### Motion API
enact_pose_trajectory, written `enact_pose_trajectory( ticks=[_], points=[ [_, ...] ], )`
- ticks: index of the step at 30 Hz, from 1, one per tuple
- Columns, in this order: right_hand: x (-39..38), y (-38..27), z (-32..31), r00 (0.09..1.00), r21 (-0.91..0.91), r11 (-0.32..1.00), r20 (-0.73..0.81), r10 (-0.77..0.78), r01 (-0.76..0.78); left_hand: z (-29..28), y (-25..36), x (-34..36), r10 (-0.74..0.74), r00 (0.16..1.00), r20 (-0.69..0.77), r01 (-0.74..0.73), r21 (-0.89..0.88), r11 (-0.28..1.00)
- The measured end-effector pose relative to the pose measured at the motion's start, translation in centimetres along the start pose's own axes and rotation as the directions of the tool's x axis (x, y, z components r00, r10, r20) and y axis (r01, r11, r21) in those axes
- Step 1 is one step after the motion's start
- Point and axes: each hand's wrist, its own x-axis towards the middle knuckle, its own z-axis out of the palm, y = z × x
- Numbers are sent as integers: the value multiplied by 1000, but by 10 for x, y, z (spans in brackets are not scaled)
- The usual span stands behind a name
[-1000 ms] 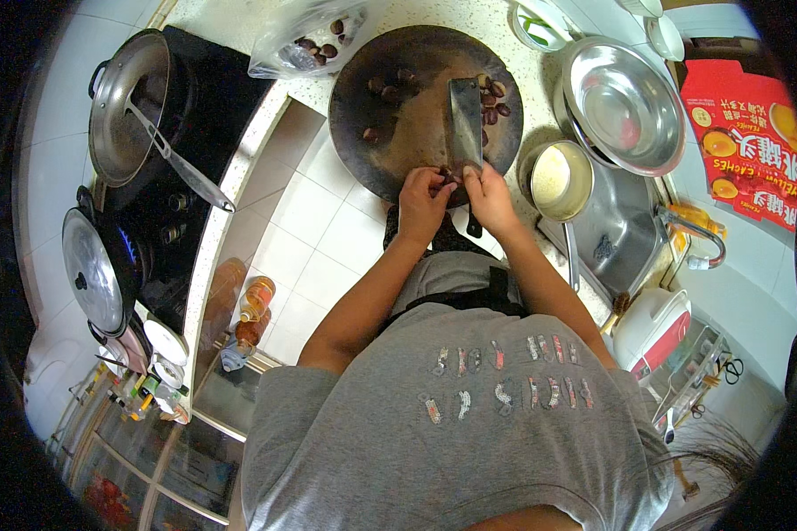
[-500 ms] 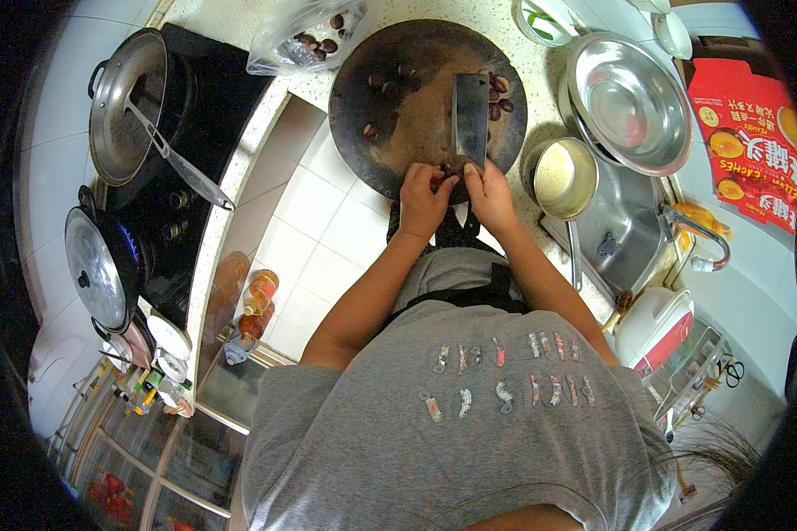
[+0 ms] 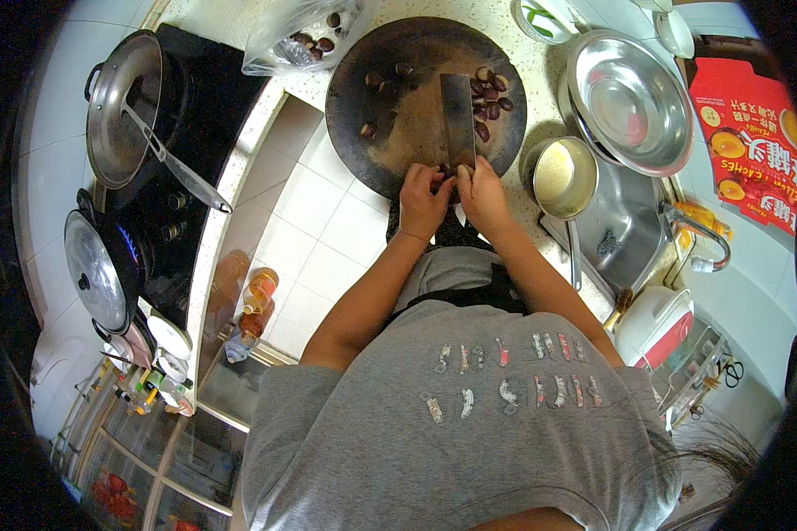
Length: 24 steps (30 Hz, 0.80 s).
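At the right, a red package (image 3: 744, 137) is carrying large white characters along a slant, with smaller white characters running above them, yellow Latin capitals sitting lower down among orange fruit pictures, and a small pale round badge showing marks too fine to make out. Across the grey shirt (image 3: 460, 407), two rows of capital-like letters (image 3: 467, 405) are standing out as patterned patches in black, white and red, the wording not reading clearly. On the orange bottle (image 3: 260, 290) by the floor tiles, any lettering is remaining too small to tell.
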Motion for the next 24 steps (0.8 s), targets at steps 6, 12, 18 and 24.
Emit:
enact_pose_trajectory(
  ticks=[6,12,18,24],
  points=[
    [0,5,9,999,-14,1000,-48,-1,1,2,0,-1,-14,1000,11,13,10,1000],
    [4,-2,9,999,-39,999,-45,25,-27,3,0,-1,23,1000,-11,-22,41,999],
    [8,-6,9,998,-65,996,-32,52,-54,4,3,-2,-24,1000,-1,24,33,999],
    [17,-4,12,996,-85,993,17,82,-80,7,0,-3,6,1000,-18,-5,32,999]
  ],
)
